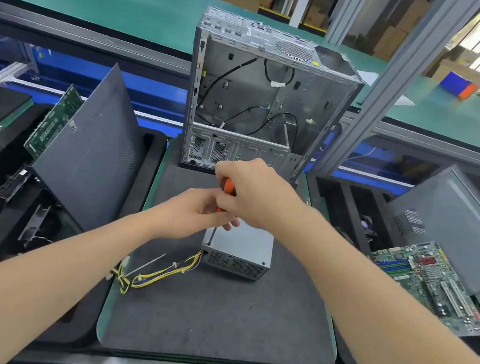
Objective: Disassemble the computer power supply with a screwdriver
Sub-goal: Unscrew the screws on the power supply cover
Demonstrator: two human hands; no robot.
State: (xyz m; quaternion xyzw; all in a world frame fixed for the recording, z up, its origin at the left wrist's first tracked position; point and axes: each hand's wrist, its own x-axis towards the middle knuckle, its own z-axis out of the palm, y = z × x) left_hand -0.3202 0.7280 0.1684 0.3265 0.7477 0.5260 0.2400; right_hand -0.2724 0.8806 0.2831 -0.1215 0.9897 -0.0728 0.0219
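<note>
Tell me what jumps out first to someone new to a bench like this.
Two bare hands meet at centre: the right hand grips an orange screwdriver while the left hand pinches it lower down, its tip on the near left corner of a grey power supply. Behind stands a gutted computer case, open side toward us.

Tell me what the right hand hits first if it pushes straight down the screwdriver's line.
Probably the left hand, pinching the screwdriver below the right hand; past it, the top of the power supply, where the tip seems to rest.
</note>
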